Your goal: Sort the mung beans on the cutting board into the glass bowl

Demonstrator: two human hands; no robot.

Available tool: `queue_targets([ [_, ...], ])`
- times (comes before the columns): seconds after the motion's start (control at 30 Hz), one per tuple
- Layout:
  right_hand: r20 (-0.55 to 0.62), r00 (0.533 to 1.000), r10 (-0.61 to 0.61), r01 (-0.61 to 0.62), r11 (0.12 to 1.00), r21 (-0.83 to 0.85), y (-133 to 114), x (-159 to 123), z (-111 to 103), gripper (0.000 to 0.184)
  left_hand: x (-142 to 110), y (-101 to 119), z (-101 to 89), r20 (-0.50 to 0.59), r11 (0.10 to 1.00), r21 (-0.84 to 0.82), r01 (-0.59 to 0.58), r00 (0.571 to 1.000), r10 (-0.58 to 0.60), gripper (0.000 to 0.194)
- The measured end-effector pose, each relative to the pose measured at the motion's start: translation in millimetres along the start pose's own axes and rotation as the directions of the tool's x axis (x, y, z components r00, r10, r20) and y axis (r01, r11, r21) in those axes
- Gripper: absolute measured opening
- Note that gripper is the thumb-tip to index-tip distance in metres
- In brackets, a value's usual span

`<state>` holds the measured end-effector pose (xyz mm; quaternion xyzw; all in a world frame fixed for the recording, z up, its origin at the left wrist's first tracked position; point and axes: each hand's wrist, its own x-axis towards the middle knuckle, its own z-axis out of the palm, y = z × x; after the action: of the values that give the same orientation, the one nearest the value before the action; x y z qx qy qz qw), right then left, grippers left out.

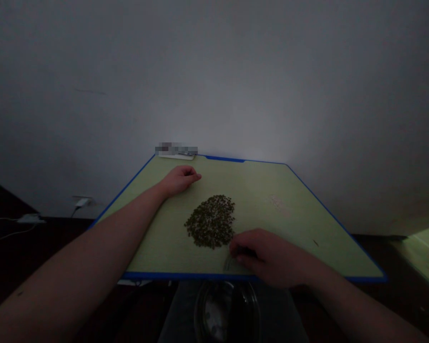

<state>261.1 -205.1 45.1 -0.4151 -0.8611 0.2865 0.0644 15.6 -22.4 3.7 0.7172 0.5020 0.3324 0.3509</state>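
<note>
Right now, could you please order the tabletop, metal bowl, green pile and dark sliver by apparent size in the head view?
Largest to smallest:
1. Tabletop
2. Metal bowl, cut off below; nearness may enlarge it
3. Green pile
4. Dark sliver

R hand (pixel 252 250) nr dk grainy pile (pixel 212 221)

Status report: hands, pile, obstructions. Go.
Left hand beyond pile, to its left. Right hand at pile's near right edge, grip unclear. Pile spread on table. No obstruction seen.
</note>
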Motion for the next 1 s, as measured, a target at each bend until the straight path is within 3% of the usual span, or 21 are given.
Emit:
queue_targets([
  [0.17,-0.037,0.999,0.038,-0.038,0.999,0.000,-5,-10,6,0.013,1,-1,-0.6,-0.005,1.000,0.021,-0.018,1.000,0.018,0.032],
  [0.23,-0.147,0.989,0.030,-0.035,0.999,-0.033,-9,-16,15,0.017,1,-1,-1.0,-0.001,1.000,0.017,-0.021,1.000,0.021,0.032],
  [0.3,-0.273,0.959,-0.074,0.037,0.990,-0.136,-14,-20,29,0.019,1,-1,-1.4,0.000,1.000,0.014,-0.025,1.000,0.025,0.032],
  [0.33,-0.332,0.928,-0.169,0.092,0.968,-0.234,-17,-21,36,0.021,1,-1,-1.5,0.000,1.000,0.011,-0.028,1.000,0.028,0.032],
  [0.4,-0.424,0.813,-0.399,0.180,0.865,-0.469,-23,-22,51,0.021,1,-1,-1.7,0.001,1.000,0.010,-0.029,1.000,0.029,0.032],
  [0.43,-0.453,0.763,-0.462,0.172,0.820,-0.547,-26,-22,57,0.018,0,-1,-1.7,0.004,1.000,0.008,-0.026,1.000,0.026,0.032],
  [0.53,-0.496,0.675,-0.545,0.130,0.750,-0.648,-29,-18,72,0.015,0,0,-1.5,0.009,1.000,0.003,-0.020,1.000,0.020,0.031],
  [0.77,-0.514,0.722,-0.464,0.025,0.760,-0.650,-12,-22,86,0.029,-1,2,-0.3,-0.004,1.000,-0.018,-0.014,1.000,0.014,0.031],
  [1.0,-0.459,0.814,-0.357,-0.042,0.751,-0.660,-6,-27,71,0.033,2,-2,0.7,0.007,1.000,-0.020,0.005,1.000,-0.005,0.031],
])
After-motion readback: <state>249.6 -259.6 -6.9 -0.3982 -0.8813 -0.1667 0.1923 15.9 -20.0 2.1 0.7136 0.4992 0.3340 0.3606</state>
